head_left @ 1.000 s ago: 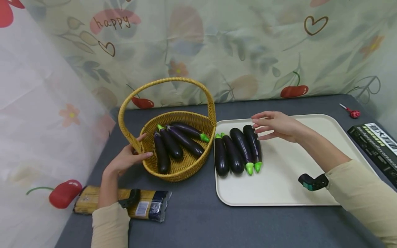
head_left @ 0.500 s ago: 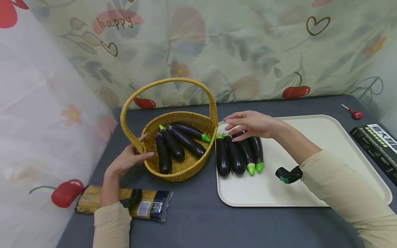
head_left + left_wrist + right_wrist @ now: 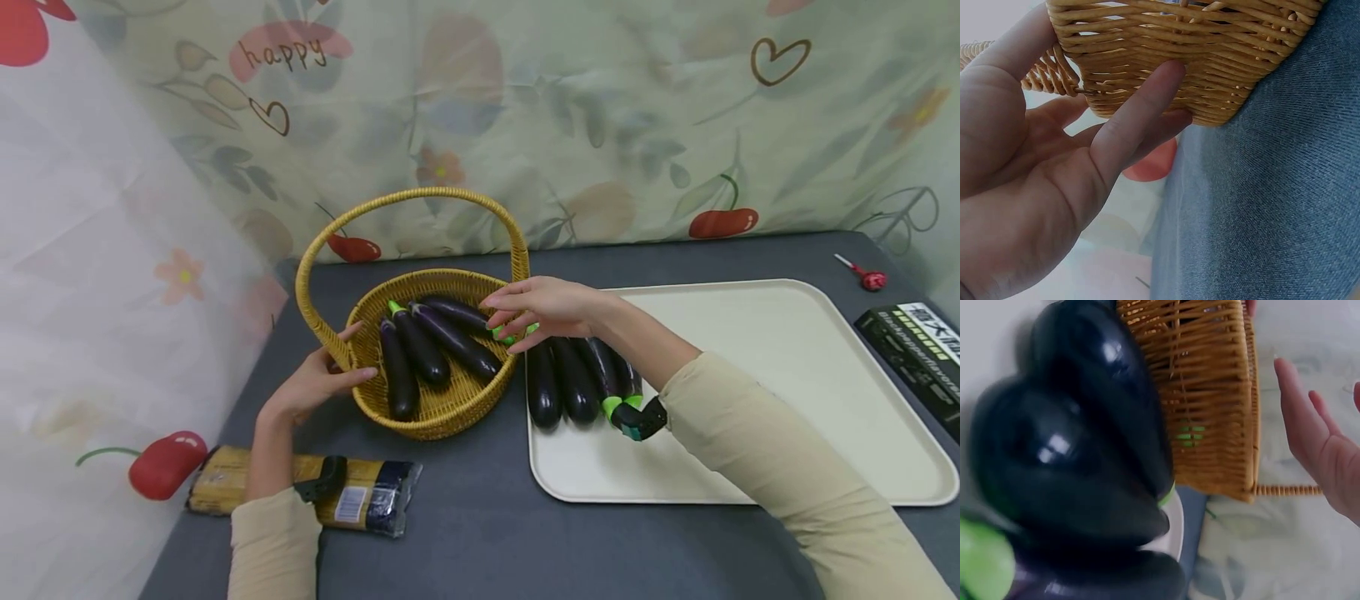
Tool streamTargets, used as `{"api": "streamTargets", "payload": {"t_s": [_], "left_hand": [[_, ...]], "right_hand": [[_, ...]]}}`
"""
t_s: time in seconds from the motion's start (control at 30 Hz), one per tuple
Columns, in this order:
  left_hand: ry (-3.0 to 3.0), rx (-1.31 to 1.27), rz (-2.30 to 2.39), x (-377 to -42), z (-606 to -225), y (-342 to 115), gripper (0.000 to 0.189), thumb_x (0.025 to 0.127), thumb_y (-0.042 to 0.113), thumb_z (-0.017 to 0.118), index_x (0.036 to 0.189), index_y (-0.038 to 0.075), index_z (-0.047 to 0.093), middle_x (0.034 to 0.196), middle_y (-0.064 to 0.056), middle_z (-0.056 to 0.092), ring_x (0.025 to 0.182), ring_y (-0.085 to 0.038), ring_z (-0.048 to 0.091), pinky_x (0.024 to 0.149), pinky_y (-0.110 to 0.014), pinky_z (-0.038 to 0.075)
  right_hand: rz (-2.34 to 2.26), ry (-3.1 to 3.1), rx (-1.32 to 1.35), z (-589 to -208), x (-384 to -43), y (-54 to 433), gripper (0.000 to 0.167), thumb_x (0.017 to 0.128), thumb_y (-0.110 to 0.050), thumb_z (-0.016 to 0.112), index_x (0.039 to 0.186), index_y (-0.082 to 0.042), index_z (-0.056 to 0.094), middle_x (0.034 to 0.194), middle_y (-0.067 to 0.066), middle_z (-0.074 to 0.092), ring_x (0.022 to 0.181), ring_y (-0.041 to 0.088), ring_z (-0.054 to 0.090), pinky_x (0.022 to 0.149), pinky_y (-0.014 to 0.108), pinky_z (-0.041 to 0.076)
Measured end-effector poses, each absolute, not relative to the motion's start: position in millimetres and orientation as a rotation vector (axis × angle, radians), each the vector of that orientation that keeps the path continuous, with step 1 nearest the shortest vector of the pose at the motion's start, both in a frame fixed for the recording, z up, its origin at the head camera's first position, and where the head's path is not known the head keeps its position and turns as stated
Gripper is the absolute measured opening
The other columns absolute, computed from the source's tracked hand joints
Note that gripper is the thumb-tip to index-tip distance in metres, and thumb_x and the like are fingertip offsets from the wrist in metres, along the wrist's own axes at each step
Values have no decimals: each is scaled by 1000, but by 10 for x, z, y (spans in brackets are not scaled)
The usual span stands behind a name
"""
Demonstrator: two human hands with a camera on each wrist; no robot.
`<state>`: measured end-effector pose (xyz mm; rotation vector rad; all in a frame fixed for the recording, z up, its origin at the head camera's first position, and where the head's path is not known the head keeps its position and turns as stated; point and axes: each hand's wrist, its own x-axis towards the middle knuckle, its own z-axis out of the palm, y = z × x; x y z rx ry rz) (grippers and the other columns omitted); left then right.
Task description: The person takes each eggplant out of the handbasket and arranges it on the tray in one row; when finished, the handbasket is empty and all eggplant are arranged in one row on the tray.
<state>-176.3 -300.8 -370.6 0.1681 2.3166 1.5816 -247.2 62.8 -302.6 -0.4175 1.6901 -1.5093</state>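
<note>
at the wicker basket (image 3: 437,427), my left hand (image 3: 310,385) grips its left side; my right hand (image 3: 553,305) hovers by its right, fingers loosely extended. four eggplants (image 3: 456,340) lie inside, others on the white tray (image 3: 750,375).

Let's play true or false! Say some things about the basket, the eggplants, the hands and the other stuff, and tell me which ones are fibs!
1. Four eggplants lie in the basket. True.
2. The left hand rests on the tray. False: the left hand is on the basket's side.
3. The yellow packet lies on the table. True.
4. The right hand is holding an eggplant. False: the right hand holds nothing.
5. The lollipop is inside the basket. False: the lollipop lies on the table, outside the tray.
6. The basket has a tall, arched handle. True.
</note>
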Motion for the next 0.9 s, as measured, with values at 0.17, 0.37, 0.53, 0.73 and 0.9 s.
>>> {"api": "streamTargets", "payload": {"t_s": [0.17,0.37,0.53,0.73,0.9], "left_hand": [[2305,166,1588,-1765,-3702,-3022,84,92,23,66,155,22,11,130,-29,45,113,-36,52,87,-33,48],[2294,164,1599,-1763,-3709,-3028,84,93,21,65,155,21,10,124,-28,47,114,-38,53,88,-36,48],[2279,169,1613,-1769,-3713,-3018,84,92,21,66,155,20,10,125,-28,46,115,-39,52,88,-37,48],[2258,187,1624,-1784,-3713,-3021,83,93,19,65,155,20,10,135,-31,40,117,-39,50,90,-39,48],[2263,193,1616,-1789,-3710,-3023,84,93,20,65,155,20,10,137,-30,39,116,-37,52,91,-42,47]], "right_hand": [[-1508,1694,-387,-3041,-2521,414,45,104,-21,43,143,0,37,132,25,44,124,40,43,91,48,45],[-1482,1785,-289,-3087,-2598,154,46,102,-25,49,141,-2,41,128,21,48,120,36,47,90,46,47],[-1413,1902,-239,-3121,-2645,33,43,100,-27,52,138,-5,46,125,18,53,115,32,52,88,45,48],[-1318,1991,-191,-3188,-2707,-27,41,101,-28,50,137,-10,49,125,16,55,116,33,52,90,47,46],[-1239,1987,-188,-3246,-2751,-67,42,102,-30,48,140,-12,48,132,17,51,120,35,48,91,48,45]]}}
